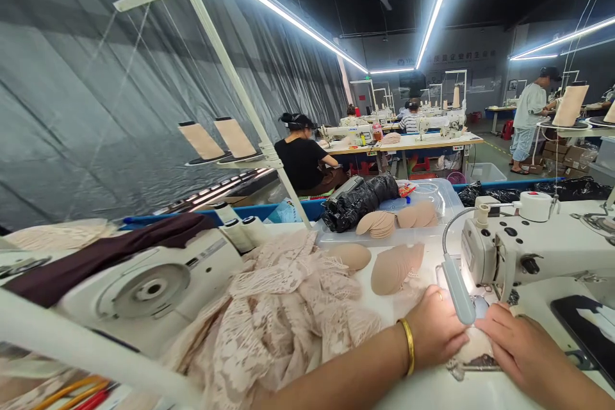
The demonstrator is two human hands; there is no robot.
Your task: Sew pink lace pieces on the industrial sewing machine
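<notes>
Under the needle end of a white sewing machine lies a pale, rounded piece that looks like a bra cup. My left hand, with a gold bangle at the wrist, grips its left side with curled fingers. From the right, my right hand holds the other side, thumb and fingers close together at the edge. A grey lamp on a bendy neck shines between my hands and hides part of the piece and the needle area.
Left of my arm heaps beige lace fabric. Beige cups lie beyond my left hand, and stacked cups sit on a plastic lid with a black bag. A thread stand rises at left. Other people work at machines farther back.
</notes>
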